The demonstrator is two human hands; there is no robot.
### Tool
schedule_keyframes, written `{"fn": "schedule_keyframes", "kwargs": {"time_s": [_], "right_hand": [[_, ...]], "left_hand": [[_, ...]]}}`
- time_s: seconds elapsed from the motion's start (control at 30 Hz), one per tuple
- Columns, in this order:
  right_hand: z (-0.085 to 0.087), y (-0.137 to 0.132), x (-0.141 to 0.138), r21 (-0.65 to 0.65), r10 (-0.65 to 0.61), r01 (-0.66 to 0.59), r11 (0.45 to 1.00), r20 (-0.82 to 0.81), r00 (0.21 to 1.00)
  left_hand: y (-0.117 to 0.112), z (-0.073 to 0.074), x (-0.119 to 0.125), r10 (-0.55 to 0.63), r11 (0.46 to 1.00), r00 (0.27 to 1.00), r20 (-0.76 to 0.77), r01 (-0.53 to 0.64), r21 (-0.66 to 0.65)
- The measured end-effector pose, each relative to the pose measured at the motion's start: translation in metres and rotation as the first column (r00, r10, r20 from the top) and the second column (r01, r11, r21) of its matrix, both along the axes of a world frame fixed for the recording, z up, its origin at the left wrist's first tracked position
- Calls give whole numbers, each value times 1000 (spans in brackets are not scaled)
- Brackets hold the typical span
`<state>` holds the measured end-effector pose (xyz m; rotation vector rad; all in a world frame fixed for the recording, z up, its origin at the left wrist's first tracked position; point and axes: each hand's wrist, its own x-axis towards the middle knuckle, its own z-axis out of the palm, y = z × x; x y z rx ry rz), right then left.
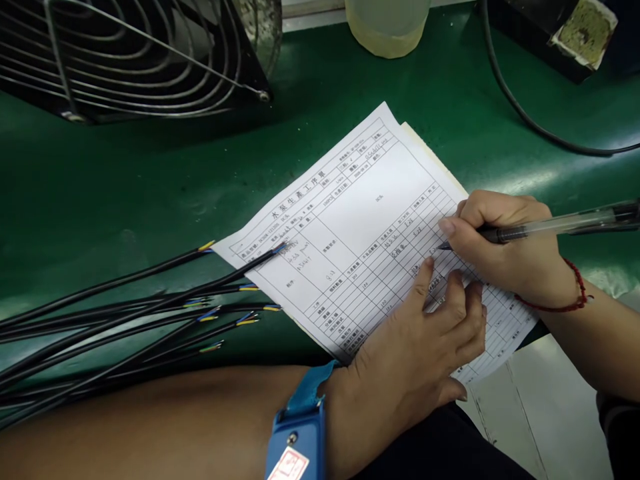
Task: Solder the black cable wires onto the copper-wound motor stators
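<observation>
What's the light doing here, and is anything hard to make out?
In the head view, pale glare washes over the green tabletop to the right of the paper sheet; same view, the sheet's large title is clear, but some handwriting is too small to read; same view, the black fan looks dark and is cut off by the frame.

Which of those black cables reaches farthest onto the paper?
The black cable whose tip lies well over the paper; the other cables end at or before its edge.
</observation>
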<state>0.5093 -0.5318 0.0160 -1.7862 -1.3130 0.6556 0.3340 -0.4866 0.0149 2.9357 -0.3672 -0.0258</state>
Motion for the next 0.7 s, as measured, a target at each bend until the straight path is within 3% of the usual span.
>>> {"fn": "schedule_keyframes", "kwargs": {"time_s": [0.3,0.6,0.7], "right_hand": [[-2,0,1,42,39,-39,998,3,999],[-2,0,4,75,-67,67,995,-14,998],[-1,-3,4,85,19,-17,996,-19,1000]], "left_hand": [[0,0,0,1,1000,1000,4,-1,1],[1,-2,-1,-5,1000,999,46,4,16],[0,-2,-2,-12,999,998,55,10,35]]}}
